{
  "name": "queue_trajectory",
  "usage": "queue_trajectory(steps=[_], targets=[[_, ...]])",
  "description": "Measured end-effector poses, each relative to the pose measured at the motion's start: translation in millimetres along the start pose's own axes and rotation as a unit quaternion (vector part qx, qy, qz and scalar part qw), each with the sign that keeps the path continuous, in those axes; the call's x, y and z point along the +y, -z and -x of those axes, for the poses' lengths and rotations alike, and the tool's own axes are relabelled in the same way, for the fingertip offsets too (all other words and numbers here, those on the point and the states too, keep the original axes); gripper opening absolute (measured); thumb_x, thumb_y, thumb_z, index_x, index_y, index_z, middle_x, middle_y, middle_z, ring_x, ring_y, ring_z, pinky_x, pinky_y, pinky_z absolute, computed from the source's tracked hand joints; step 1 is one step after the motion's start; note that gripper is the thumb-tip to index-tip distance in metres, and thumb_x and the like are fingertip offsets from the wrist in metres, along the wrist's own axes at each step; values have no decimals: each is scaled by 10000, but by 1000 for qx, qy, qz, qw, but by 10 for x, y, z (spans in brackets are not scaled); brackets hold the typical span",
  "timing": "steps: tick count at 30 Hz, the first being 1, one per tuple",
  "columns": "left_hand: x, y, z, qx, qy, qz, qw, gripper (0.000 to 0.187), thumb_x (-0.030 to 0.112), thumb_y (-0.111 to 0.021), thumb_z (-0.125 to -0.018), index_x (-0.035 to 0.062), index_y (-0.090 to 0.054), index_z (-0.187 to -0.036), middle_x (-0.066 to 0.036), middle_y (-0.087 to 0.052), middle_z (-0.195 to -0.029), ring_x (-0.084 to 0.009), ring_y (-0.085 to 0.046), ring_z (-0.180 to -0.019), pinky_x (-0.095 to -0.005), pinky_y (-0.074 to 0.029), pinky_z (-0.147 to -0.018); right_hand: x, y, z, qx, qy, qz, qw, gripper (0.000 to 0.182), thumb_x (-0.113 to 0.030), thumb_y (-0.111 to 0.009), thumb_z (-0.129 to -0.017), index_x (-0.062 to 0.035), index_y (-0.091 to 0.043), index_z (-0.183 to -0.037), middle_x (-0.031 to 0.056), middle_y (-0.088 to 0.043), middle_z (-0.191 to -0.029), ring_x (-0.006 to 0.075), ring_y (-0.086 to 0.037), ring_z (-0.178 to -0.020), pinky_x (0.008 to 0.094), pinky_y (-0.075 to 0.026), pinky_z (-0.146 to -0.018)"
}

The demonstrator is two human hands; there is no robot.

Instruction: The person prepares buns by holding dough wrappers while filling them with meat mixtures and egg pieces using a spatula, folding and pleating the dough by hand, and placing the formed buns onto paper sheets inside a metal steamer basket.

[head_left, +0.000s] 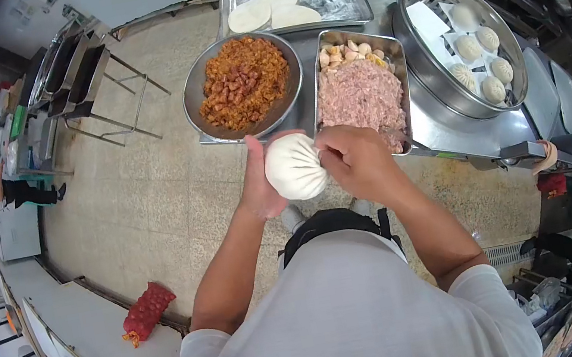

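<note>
A round white pleated bun (293, 168) rests in my left hand (260, 183), whose palm and fingers curve around its left side and back. My right hand (363, 162) pinches the gathered dough at the bun's right edge, with thumb and forefinger closed on it. Just beyond my hands stand a metal bowl (193, 111) of reddish-brown filling (244, 83) and a rectangular metal tray (404, 83) holding pink minced meat (359, 98) and pale yellowish pieces (348, 52).
A round steamer (430, 90) with several pleated buns stands at the right. Behind the bowl, a floured tray (361, 3) holds flat dough rounds (273, 10). A red mesh sack (148, 310) lies at lower left. Another person (19, 191) stands far left.
</note>
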State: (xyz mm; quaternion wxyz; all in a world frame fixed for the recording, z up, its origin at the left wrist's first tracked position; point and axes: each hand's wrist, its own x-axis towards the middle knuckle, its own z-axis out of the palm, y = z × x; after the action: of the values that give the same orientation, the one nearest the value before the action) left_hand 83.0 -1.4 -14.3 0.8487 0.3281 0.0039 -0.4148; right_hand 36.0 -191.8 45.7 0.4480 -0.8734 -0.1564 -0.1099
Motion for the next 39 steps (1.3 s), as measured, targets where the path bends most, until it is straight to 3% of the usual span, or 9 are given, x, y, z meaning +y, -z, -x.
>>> queue_trajectory(steps=[2, 8, 14, 19, 23, 25, 30, 35, 39], targets=[[-51, -63, 30, 38, -107, -31, 993, 927, 823, -292, -876, 33, -512, -1309, -116, -615, -1196, -250, -610, -1148, -439, -501, -999, -25, -46, -7, 23, -42, -18, 999, 129, -37, -670, -807, -27, -649, -934, 163, -634, -791, 331, -635, -706, 396, -492, -633], [-20, -11, 42, -27, -78, 61, 995, 944, 830, -262, -880, 37, -495, -1335, -118, -620, -1183, -260, -612, -1133, -440, -510, -973, -302, 38, 52, 14, -48, -57, 997, 151, -45, -666, -799, 9, -636, -936, 168, -614, -794, 357, -614, -719, 428, -486, -656], [-47, -47, 35, -55, -69, 145, 985, 958, 810, -268, -902, -13, -473, -1347, -177, -632, -1198, -306, -629, -1127, -451, -510, -985, -253, -52, 32, 12, -22, -26, 999, 168, -12, -682, -767, 15, -626, -923, 139, -610, -805, 273, -635, -703, 368, -500, -637], [-109, -70, 61, -90, -46, 183, 978, 953, 804, -270, -908, -10, -483, -1358, -178, -616, -1254, -315, -605, -1185, -470, -492, -1016, -205, -107, 30, 56, 61, -28, 996, 181, -4, -671, -729, -15, -608, -898, 156, -582, -805, 347, -599, -727, 437, -485, -647], [-113, -178, 77, -114, -15, 249, 962, 980, 829, -259, -887, 3, -491, -1361, -176, -580, -1322, -311, -570, -1239, -487, -450, -1065, -238, -48, -67, 54, 144, 21, 988, 163, -9, -660, -733, -21, -604, -885, 160, -588, -849, 342, -602, -796, 444, -494, -674], [-146, -138, 74, -120, -20, 240, 963, 983, 832, -263, -884, 6, -491, -1365, -175, -571, -1337, -314, -569, -1240, -489, -449, -1066, -213, -12, -89, -23, 204, 35, 978, 165, -26, -645, -753, -22, -597, -911, 166, -596, -898, 340, -603, -865, 445, -500, -702], [-154, -163, 112, -137, -29, 239, 961, 990, 837, -284, -876, 6, -482, -1376, -169, -563, -1351, -326, -560, -1247, -493, -429, -1079, -173, 42, -125, -20, 190, 91, 977, 183, -19, -695, -768, -26, -591, -919, 160, -606, -861, 342, -616, -778, 437, -509, -679], [-161, -127, 38, -20, -107, 218, 970, 944, 832, -309, -877, 64, -506, -1390, -172, -547, -1389, -329, -519, -1299, -516, -412, -1086, -142, -58, -70, 14, 133, 121, 984, 126, -19, -678, -804, -30, -577, -879, 152, -610, -787, 344, -620, -705, 410, -513, -638], [-141, -45, 17, -65, -127, 238, 961, 919, 821, -319, -884, 80, -518, -1391, -172, -565, -1373, -332, -545, -1269, -518, -418, -1081, -287, -37, -76, 45, 72, -41, 996, 144, 13, -677, -786, -22, -606, -906, 144, -611, -776, 333, -619, -693, 390, -507, -616]])
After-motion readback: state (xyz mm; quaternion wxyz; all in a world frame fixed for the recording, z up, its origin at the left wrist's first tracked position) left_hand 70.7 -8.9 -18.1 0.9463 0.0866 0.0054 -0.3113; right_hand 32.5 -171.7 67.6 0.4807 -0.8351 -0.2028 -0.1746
